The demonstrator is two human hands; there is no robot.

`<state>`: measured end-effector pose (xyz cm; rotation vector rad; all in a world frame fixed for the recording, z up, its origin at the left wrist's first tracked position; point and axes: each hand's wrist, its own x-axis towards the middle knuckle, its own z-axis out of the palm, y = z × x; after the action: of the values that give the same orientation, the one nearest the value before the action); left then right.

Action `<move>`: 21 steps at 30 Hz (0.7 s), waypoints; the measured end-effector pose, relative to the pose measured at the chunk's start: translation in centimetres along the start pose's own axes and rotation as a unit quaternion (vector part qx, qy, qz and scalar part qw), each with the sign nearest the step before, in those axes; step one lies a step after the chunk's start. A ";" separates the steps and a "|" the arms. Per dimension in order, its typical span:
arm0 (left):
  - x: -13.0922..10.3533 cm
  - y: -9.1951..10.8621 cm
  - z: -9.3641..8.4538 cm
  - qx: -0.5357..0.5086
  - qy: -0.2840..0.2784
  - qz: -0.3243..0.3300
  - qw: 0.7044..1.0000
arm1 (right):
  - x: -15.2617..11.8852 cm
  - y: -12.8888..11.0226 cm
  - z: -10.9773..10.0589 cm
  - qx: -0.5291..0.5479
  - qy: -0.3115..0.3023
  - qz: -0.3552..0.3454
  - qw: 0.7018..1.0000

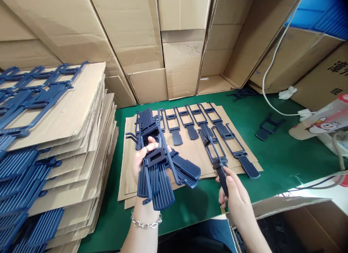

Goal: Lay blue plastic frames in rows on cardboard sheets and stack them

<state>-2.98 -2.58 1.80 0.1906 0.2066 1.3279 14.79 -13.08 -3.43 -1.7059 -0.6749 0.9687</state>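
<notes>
My left hand (146,148) is closed around a bunch of dark blue plastic frames (156,158), whose ribbed paddle ends fan out below and to the right. Fingers show through the openings of the frames. Between the thumb and fingers of my right hand (236,193) is the ribbed end of one dark blue plastic frame (221,169); its far end reaches over the cardboard sheet (187,155). Several like frames lie in a row along the sheet's back, and another frame (236,148) lies slanted at its right side.
Cardboard sheets (92,122) layered with blue frames are piled high at left. Large cartons (130,35) wall the back of the green table (195,206). A loose blue part (269,127), a white cable (268,75) and a printed cylinder (320,119) are at right. An open carton (307,224) stands below.
</notes>
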 end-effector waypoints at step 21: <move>0.3 -0.1 -0.8 -0.035 -0.041 -0.024 0.998 | -1.0 -0.7 -0.2 -0.076 -0.050 -0.011 0.996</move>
<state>-3.05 -2.33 1.02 0.1804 0.0942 1.2747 14.47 -13.79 -2.49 -1.7865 -0.8496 1.0128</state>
